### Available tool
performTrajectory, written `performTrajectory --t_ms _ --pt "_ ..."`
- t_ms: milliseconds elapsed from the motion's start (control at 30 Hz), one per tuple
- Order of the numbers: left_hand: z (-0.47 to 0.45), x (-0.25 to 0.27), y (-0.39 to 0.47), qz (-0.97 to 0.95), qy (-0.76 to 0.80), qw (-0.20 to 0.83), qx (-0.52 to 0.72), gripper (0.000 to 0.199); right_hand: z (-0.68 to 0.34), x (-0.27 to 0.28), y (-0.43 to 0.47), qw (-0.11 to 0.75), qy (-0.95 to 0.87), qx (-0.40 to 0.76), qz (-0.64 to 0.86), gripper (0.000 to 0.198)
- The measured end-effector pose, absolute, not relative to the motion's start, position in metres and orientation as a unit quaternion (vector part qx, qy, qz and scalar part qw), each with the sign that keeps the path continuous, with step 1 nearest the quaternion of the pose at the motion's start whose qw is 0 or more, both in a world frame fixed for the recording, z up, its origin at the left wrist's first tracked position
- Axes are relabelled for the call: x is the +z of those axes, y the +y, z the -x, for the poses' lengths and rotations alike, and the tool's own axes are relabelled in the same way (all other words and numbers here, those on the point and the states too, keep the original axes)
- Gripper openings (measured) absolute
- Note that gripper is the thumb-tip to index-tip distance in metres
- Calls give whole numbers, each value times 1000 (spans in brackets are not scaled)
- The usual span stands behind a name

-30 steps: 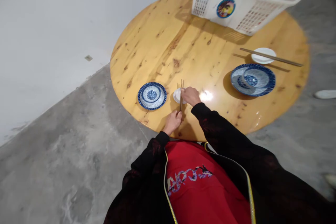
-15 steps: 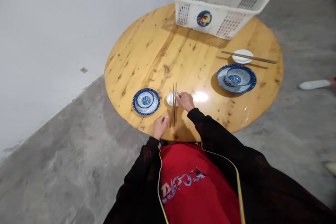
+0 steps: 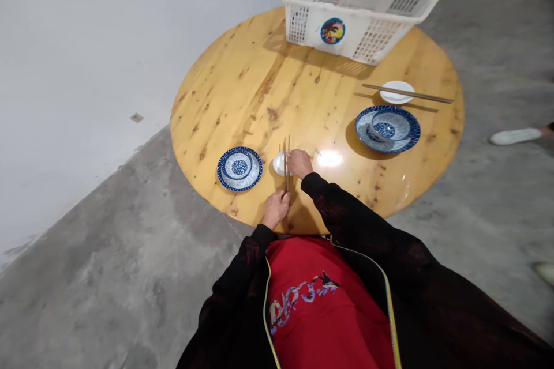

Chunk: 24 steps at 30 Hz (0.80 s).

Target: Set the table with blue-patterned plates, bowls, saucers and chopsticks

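Note:
A pair of chopsticks (image 3: 286, 176) lies across a small white dish (image 3: 279, 164) near the table's front edge. My left hand (image 3: 277, 208) is closed on their near ends. Higher up, my right hand (image 3: 300, 164) grips the same chopsticks beside the dish, its fingertips partly hidden. Left of the dish, a blue-and-white bowl (image 3: 239, 166) sits on a matching plate (image 3: 227, 182).
A white plastic basket (image 3: 346, 45) stands at the back of the round wooden table (image 3: 234, 86). On the right are a second blue-patterned plate with a bowl (image 3: 386, 130) and a white dish (image 3: 396, 98) with chopsticks (image 3: 426, 96) across it. A person's shoe (image 3: 515, 136) shows beyond.
My left hand has moved right and forward from beside the chopsticks to hold their near ends. My right hand stays on them near the dish.

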<state>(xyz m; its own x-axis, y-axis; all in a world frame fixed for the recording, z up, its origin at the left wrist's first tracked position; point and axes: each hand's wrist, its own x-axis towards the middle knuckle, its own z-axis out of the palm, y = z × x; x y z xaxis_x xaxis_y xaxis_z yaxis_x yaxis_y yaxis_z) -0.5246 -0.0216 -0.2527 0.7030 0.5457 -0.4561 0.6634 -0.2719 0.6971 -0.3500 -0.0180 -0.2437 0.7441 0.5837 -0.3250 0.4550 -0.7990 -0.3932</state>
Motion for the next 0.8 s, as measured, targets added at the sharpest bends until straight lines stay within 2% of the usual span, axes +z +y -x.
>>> performTrajectory --t_ms 267,433,800 --pt "516 -254 -16 -781 375 496 -53 38 346 -239 -16 122 -299 236 917 37" --pt "511 -253 -15 -770 374 514 -50 35 346 -236 -14 107 -303 248 914 41" --pt "510 -258 -14 -785 372 492 -60 40 342 -240 -15 95 -326 247 908 36"
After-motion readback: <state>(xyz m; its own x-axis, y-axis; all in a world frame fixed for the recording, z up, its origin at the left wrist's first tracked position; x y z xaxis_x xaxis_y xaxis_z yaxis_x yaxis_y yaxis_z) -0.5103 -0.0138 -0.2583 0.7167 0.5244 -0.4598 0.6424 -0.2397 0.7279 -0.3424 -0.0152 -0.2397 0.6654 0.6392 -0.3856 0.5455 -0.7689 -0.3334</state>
